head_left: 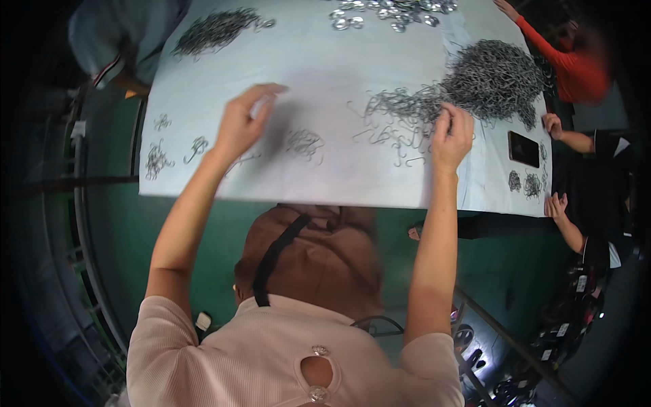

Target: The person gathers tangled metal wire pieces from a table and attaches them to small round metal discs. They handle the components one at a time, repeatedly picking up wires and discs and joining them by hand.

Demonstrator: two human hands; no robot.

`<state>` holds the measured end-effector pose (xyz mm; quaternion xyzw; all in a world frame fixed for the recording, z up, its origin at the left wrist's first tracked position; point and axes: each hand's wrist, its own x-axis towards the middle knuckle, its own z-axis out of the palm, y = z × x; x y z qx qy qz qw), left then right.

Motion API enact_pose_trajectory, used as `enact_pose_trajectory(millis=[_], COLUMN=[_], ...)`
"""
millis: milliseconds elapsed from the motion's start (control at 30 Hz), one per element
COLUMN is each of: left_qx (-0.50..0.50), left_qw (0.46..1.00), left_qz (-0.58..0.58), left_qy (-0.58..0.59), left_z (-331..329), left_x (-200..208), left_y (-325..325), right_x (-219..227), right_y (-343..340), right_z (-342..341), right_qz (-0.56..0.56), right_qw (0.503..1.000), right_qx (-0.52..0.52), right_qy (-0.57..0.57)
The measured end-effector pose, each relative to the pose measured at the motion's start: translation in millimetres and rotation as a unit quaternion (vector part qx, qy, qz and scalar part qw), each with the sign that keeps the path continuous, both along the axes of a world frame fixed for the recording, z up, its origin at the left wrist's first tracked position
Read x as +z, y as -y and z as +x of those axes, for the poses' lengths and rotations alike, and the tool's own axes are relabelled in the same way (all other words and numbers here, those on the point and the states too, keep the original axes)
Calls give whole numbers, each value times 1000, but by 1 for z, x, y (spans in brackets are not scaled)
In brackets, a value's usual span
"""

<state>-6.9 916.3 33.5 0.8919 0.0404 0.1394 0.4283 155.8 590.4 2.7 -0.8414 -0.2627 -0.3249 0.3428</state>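
Loose wire hooks (401, 112) lie strewn on the counter (319, 57), right of its middle, trailing left from a dense mound (498, 78). Thinned out like this, single hooks come apart more readily than in the tangle, which probably explains the spread. The right hand (454, 139) bends over the strewn edge, thumb and forefinger drawn close; whether a hook sits between them I cannot tell. The left hand (243, 123), blurred, hangs over the left part with fingers extended and thumb apart, no hook visible in it. Near it lie a small pile (305, 144) and, farther left, little clusters (157, 161), seemingly spaced to avoid snagging. Beyond are a far-left heap (217, 32), shiny silver pieces (393, 10) and, at right, a phone (523, 149) beside a co-worker's hands (553, 127).
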Motion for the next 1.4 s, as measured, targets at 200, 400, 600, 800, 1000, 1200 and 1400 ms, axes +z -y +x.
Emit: enact_pose_trajectory(millis=[200, 400, 600, 800, 1000, 1200, 1400], left_qx=[-9, 56, 206, 215, 218, 227, 203], left_qw=[993, 988, 976, 954, 948, 960, 972], left_qz=[94, 119, 50, 206, 221, 164, 81], left_qy=[68, 75, 55, -40, -65, -11, 83], left_z=[-43, -97, -128, -84, -89, -96, -54], left_x=[-32, -38, -59, -63, -69, -64, -35], left_y=[59, 37, 7, 22, 7, 4, -7], right_x=[-20, -31, -28, -32, -41, -24, -34], right_y=[-89, -52, -83, -149, -186, -190, -134], right_z=[-60, -35, -94, -140, -156, -157, -75], right_qz=[-271, -383, -239, -233, -222, -126, -122], right_qw=[947, 920, 950, 939, 938, 932, 957], right_qx=[161, 23, 150, 169, 215, 293, 160], right_qy=[-52, -72, -131, -191, -156, -170, -207])
